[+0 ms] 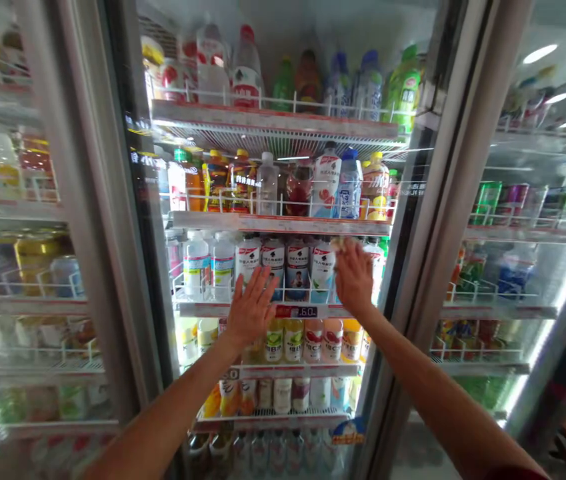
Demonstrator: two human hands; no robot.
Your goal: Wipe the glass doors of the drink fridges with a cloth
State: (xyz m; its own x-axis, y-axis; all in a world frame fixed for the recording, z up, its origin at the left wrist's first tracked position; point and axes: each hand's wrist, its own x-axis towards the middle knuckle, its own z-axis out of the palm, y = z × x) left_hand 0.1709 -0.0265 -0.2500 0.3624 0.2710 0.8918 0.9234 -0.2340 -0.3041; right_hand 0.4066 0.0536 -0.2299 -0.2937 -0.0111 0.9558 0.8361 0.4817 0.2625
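Fingers spread, my left hand is raised at the glass door of a drinks cooler, with nothing in it. To its right is my right hand, smeared by motion, at the upper part of the same shelf level. A crumpled pale cloth shows at its fingertips, mostly covered by the hand. Behind the glass, between the two hands, stand several white-and-blue bottles. Whether each palm touches the glass or is just short of it is hard to tell.
Shelves of bottled drinks fill the cooler above and below. A small price display sits on the shelf edge. Metal door frames run up both sides, with further stocked coolers beyond. A blue sticker is low on the door.
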